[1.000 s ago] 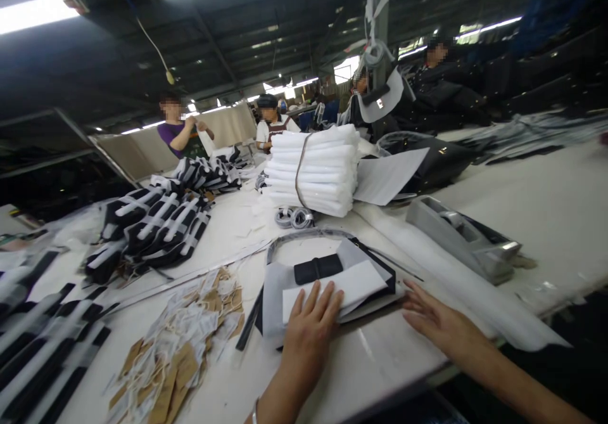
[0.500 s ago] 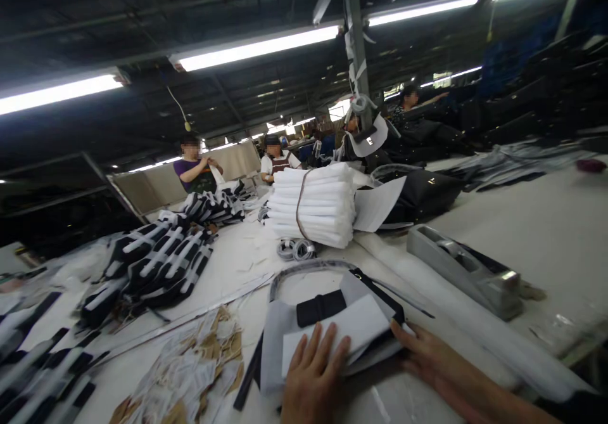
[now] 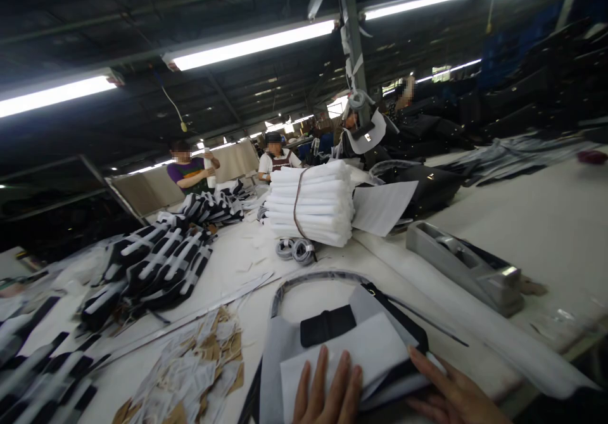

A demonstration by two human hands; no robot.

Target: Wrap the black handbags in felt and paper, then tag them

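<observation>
— Where are the hands?

— The left hand [image 3: 327, 389] lies flat, fingers spread, pressing on a white paper sheet [image 3: 349, 357] that covers a black bag [image 3: 342, 341] at the near edge of the bench [image 3: 536, 227]. The right hand [image 3: 451, 395] is open too, its fingers against the bag's right edge, just beside the paper.

— Which step would you say this is?

— Smoothing or wrapping, I judge: the paper is being held down over the bag. A next move would call for firm, even pressure, since the sheet looks thin and slippery and could skew.

— And the bag itself?

— Flat and dark, with a matte black tab [image 3: 327, 326] across the front, pale grey wrapping around it and a curved strap [image 3: 313, 278] arching behind; whether that strap is wrapped in film is hard to tell at this angle.

— What lies beyond?

— Scattered brown and white tags [image 3: 190, 370] to the left, a grey tape dispenser [image 3: 468, 265] to the right, a tied stack of folded white sheets [image 3: 313, 202] farther back, and black-and-white striped bundles [image 3: 156, 259].
</observation>
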